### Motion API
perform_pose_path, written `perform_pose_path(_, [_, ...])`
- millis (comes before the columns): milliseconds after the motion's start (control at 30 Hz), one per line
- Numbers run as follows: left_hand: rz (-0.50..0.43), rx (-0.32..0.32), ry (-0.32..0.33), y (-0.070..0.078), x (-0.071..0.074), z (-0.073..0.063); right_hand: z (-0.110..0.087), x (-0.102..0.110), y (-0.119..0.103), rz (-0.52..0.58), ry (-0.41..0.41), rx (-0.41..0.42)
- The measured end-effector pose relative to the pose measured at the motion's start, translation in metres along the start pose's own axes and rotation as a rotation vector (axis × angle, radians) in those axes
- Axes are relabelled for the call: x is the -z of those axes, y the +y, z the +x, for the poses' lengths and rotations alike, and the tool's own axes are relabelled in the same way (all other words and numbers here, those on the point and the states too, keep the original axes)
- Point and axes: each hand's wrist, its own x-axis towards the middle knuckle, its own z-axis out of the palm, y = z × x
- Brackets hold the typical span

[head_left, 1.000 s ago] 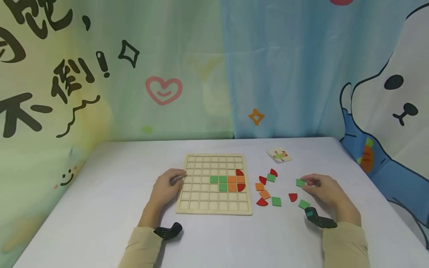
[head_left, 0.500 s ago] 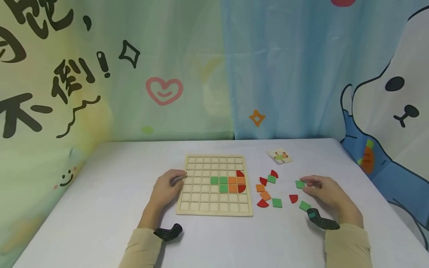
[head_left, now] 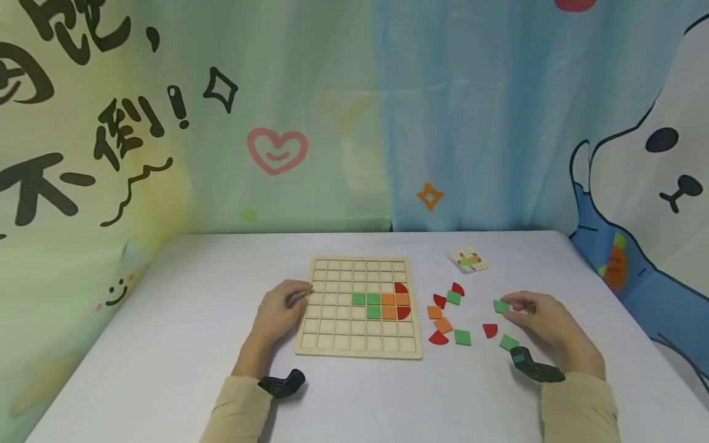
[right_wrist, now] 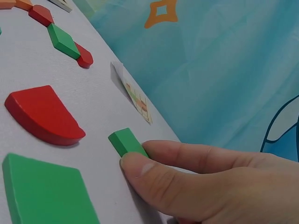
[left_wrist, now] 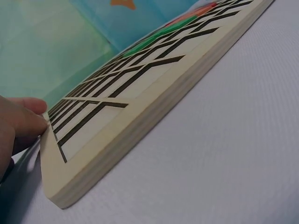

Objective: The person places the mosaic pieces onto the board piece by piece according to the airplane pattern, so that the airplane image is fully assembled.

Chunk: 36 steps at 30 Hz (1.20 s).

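A wooden grid board (head_left: 359, 354) lies flat on the table, with green and orange squares and red quarter-rounds set in its cells. My left hand (head_left: 279, 312) touches the board's left edge with its fingertips; in the left wrist view the fingers (left_wrist: 30, 122) rest at the rim. To the right, my right hand (head_left: 545, 317) pinches a green square tile (right_wrist: 126, 141) between thumb and fingers, just over or on the table. Near it lie a red quarter-round tile (head_left: 490, 331) and another green square tile (head_left: 509, 343). Something red shows under the hand in the right wrist view.
Between board and right hand lie several loose tiles: an orange square (head_left: 443, 325), a green square (head_left: 462, 338), a red quarter-round (head_left: 439, 338) and others. A small pattern card (head_left: 468, 259) sits farther back. A printed curtain (head_left: 310, 111) hangs behind the table.
The whole head view has shifted slightly. Both hands keep their places, the left at the board's edge, the right on the green tile.
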Motion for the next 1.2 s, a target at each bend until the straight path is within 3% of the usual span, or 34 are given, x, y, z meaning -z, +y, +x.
perform_pose_path(233, [-0.003,-0.007,-0.002,-0.0004,0.0011,-0.0002,0.0021,-0.0002,0.0001,0.004,-0.001,0.023])
perform_pose_path(633, [-0.006,-0.015,0.003,-0.0033,0.0001,0.0022,0.0049,-0.0004,-0.0049,0.011,-0.006,-0.01])
perform_pose_path(1000, [-0.023,0.006,0.012,-0.0056,-0.0038,-0.0066,0.0035,-0.0025,-0.0041,-0.02,0.006,0.018])
perform_pose_path(1200, [-0.022,-0.026,0.032,-0.0051,-0.0044,0.0001,0.0085,-0.003,-0.0048,-0.021,0.025,0.013])
